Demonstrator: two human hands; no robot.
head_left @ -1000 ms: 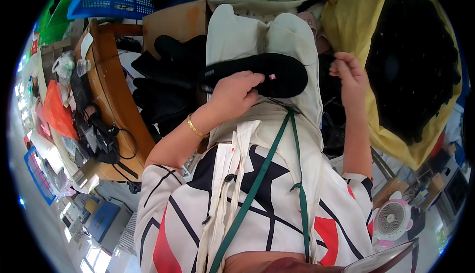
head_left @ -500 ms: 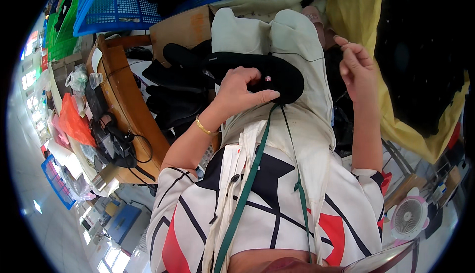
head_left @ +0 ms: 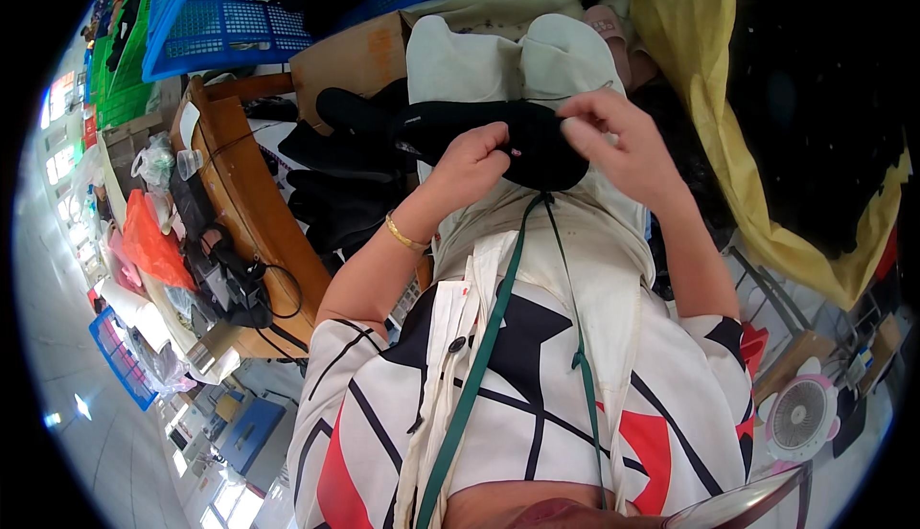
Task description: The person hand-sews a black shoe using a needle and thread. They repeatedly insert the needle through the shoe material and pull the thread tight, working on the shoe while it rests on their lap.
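Across my lap, on the pale apron [head_left: 470,64], lies a black cloth shoe [head_left: 537,160] with its rounded toe end to the right and a small pinkish mark on top. My left hand [head_left: 474,160] is closed on the shoe's near edge, thumb and fingers drawn together. Over the toe end, my right hand [head_left: 618,141] has its fingers bent in a pinch, close to the shoe's far edge. A thin light sliver shows by its knuckles; what the fingertips hold is too small to tell.
More black shoes [head_left: 335,203] are piled left of my lap, by a wooden table [head_left: 240,208] and a cardboard box [head_left: 355,55]. A blue plastic basket [head_left: 225,31] stands far left. Yellow cloth [head_left: 714,117] hangs right, and a white fan [head_left: 800,419] sits lower right.
My right hand has come down and left from beyond the shoe to its toe end. The dark thread stretched toward it is no longer plain. My left thumb has drawn in toward the fingers.
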